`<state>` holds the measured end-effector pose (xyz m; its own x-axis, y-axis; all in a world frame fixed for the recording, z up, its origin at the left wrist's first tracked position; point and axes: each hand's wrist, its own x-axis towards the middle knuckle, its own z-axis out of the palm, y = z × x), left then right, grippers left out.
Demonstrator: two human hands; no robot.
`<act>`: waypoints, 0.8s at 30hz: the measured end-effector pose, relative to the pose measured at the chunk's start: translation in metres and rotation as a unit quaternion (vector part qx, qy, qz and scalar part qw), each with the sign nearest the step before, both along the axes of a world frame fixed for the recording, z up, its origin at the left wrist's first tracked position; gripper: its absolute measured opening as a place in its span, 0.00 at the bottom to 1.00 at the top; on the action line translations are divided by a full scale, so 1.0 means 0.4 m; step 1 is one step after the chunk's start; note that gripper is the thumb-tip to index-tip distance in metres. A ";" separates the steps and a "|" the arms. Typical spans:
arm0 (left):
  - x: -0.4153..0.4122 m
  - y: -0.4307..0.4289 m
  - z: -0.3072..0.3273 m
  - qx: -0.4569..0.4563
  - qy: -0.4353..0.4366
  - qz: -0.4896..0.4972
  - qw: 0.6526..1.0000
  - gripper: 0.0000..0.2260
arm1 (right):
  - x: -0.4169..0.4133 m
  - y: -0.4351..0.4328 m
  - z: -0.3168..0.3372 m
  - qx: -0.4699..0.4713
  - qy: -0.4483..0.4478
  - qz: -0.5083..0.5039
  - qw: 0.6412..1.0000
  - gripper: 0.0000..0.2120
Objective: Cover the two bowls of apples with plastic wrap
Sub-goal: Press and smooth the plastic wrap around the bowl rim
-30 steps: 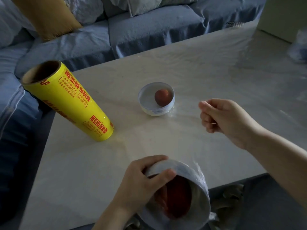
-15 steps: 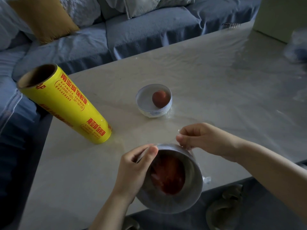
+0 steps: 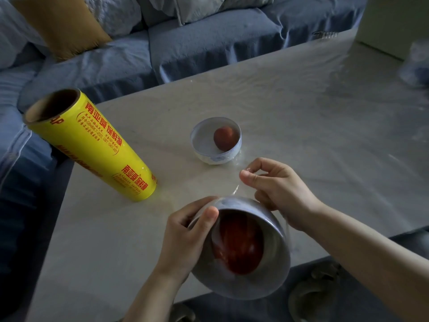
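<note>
While the left hand [image 3: 185, 235] grips the left rim of the near round white bowl [image 3: 276, 254], thumb laid over its edge, the right hand [image 3: 276, 189] pinches a strand of clear plastic wrap [image 3: 236, 190] between thumb and forefinger just above the far rim. Bowl tilted toward the wearer at the near edge of the pale table [image 3: 301, 112]; large red apple [image 3: 239, 247] inside. Beyond, a second small white bowl [image 3: 204, 140], upright, with a small red apple [image 3: 225, 137]. Left: yellow wrap roll [image 3: 92, 145] on end. Behind: blue sofa [image 3: 209, 43], mustard cushion [image 3: 62, 26].

A pale table [image 3: 301, 112] stands before a blue sofa [image 3: 209, 43] bearing a mustard cushion [image 3: 62, 26] and grey pillows [image 3: 209, 5].
</note>
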<state>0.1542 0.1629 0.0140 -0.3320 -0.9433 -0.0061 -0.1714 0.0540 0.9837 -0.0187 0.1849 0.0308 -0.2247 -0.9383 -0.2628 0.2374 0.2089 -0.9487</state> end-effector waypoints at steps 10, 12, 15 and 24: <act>0.002 -0.006 0.006 -0.040 0.010 -0.012 0.999 0.24 | 0.015 -0.017 -0.015 0.024 0.004 0.037 0.999 0.11; 0.002 -0.006 0.004 -0.045 0.003 -0.013 0.999 0.26 | 0.008 -0.015 -0.018 0.039 0.034 0.075 0.996 0.10; 0.003 -0.007 0.001 -0.049 0.003 -0.020 0.999 0.26 | -0.001 -0.013 -0.022 0.069 0.081 0.123 0.987 0.11; 0.002 -0.021 0.012 -0.047 0.022 -0.008 0.999 0.17 | -0.054 0.022 -0.051 0.000 0.193 -0.028 0.981 0.11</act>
<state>0.1551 0.1544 0.0187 -0.3459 -0.9332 0.0972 -0.1265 0.1491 0.9807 -0.0401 0.1939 0.0103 -0.3590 -0.9215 -0.1482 -0.1274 0.2057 -0.9703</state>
